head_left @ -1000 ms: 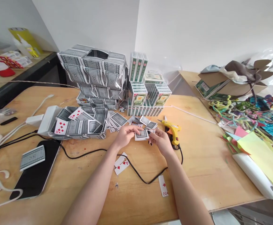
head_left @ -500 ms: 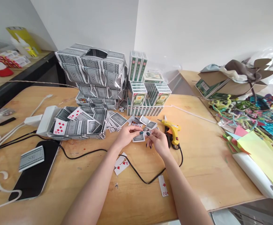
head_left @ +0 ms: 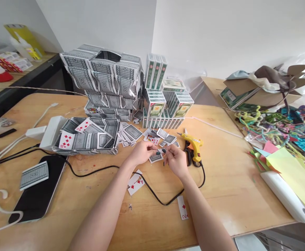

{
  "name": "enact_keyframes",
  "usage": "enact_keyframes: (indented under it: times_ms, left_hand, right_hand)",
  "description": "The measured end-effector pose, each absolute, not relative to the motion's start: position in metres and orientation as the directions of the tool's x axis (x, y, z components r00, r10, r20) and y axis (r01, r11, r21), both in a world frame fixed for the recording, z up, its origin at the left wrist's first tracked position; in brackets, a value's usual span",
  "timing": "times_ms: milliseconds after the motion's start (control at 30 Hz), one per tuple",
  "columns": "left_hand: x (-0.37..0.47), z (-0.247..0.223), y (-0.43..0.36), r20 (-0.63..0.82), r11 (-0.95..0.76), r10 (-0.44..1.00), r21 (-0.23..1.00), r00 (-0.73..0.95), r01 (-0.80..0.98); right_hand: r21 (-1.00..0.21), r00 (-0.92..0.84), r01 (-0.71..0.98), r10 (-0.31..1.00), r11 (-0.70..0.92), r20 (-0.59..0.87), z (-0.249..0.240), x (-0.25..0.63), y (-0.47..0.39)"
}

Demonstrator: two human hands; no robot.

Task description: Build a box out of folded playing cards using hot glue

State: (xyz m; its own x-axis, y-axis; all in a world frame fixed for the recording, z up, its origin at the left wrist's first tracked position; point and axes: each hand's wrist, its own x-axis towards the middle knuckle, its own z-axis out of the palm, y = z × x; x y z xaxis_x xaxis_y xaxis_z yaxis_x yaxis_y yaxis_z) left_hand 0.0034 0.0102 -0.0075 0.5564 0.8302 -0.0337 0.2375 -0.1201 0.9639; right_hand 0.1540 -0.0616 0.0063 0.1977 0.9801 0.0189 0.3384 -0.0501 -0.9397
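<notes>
My left hand [head_left: 142, 152] and my right hand [head_left: 175, 158] meet at the fingertips over the middle of the table. Both are pinched closed around something small and pale between them, too small to make out. Just beneath the fingers lies a patterned playing card [head_left: 156, 157], face down. Behind my hands is a loose pile of cards and card pieces [head_left: 169, 139], some face up. To the right of my right hand rests a yellow glue gun [head_left: 194, 145] with a black cable.
A card-covered tray [head_left: 108, 150] holds loose cards at the left, beside a phone [head_left: 37, 198]. Behind stand a stacked card structure [head_left: 102, 78] and green card boxes [head_left: 155, 104]. The black cable [head_left: 165, 203] crosses the table near my forearms. Coloured paper [head_left: 291, 167] lies at right.
My fingertips have shifted slightly and come closer together, lower over the card beneath. More of the face-up card behind them shows. The view has moved a little.
</notes>
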Motion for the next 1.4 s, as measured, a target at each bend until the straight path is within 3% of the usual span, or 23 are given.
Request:
enact_keyframes:
  times_ms: [167, 267, 433, 633, 833, 1100, 1400]
  left_hand:
    - [0.011, -0.007, 0.004, -0.03, -0.125, 0.858, 0.956, 0.513, 0.265]
    - [0.017, -0.011, 0.0, -0.043, -0.092, 0.866, 0.965, 0.497, 0.245]
    - [0.022, -0.01, -0.001, -0.075, -0.013, 0.909, 0.978, 0.409, 0.208]
    - [0.021, 0.0, 0.0, -0.056, 0.022, 0.933, 0.995, 0.356, 0.098]
    - [0.015, 0.004, 0.004, -0.012, -0.041, 0.896, 0.993, 0.444, 0.111]
    - [0.015, 0.001, 0.003, 0.013, -0.101, 0.924, 0.972, 0.381, 0.214]
    - [0.005, 0.002, 0.012, -0.002, -0.068, 0.874, 0.989, 0.486, 0.128]
  right_hand:
    - [-0.837, 0.163, 0.545, 0.974, 0.046, 0.159, 0.012, 0.161, -0.064]
    - [-0.808, 0.171, 0.587, 0.968, 0.05, 0.183, 0.014, 0.165, -0.064]
    - [-0.916, 0.21, 0.397, 0.977, -0.054, 0.033, 0.019, 0.169, -0.06]
    - [-0.958, 0.084, 0.259, 0.991, -0.123, -0.105, 0.02, 0.169, -0.057]
    - [-0.975, 0.03, 0.193, 0.994, -0.108, -0.104, 0.021, 0.165, -0.057]
    - [-0.979, 0.025, 0.152, 0.991, -0.136, -0.134, 0.018, 0.16, -0.056]
    - [-0.988, 0.101, 0.13, 0.993, -0.079, -0.066, 0.019, 0.162, -0.057]
